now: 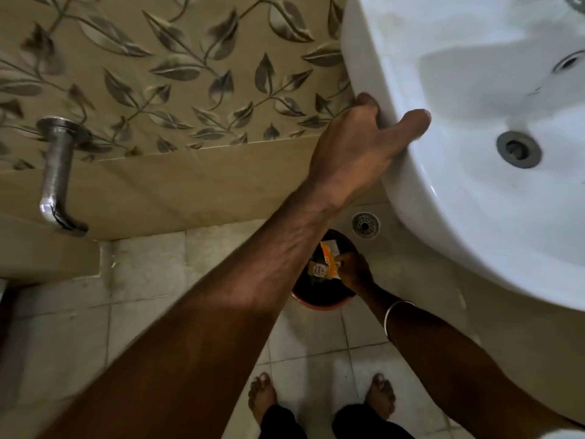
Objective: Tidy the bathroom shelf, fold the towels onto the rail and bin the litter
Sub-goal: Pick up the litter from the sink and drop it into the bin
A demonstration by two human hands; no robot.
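A small red bin (319,301) with a dark liner stands on the floor below the white washbasin (468,90). My right hand (354,270), a metal bangle on its wrist, reaches down into the bin's mouth and pinches orange and white wrappers (326,264) over the opening. My left hand (357,147) grips the basin's left rim, thumb on top and fingers curled under the edge. My left forearm crosses in front of the bin and hides its left side.
A metal tap spout (55,175) sticks out of the leaf-patterned wall tiles (164,74) at left. A round floor drain (365,224) lies just beyond the bin. My bare feet (323,397) stand on pale floor tiles.
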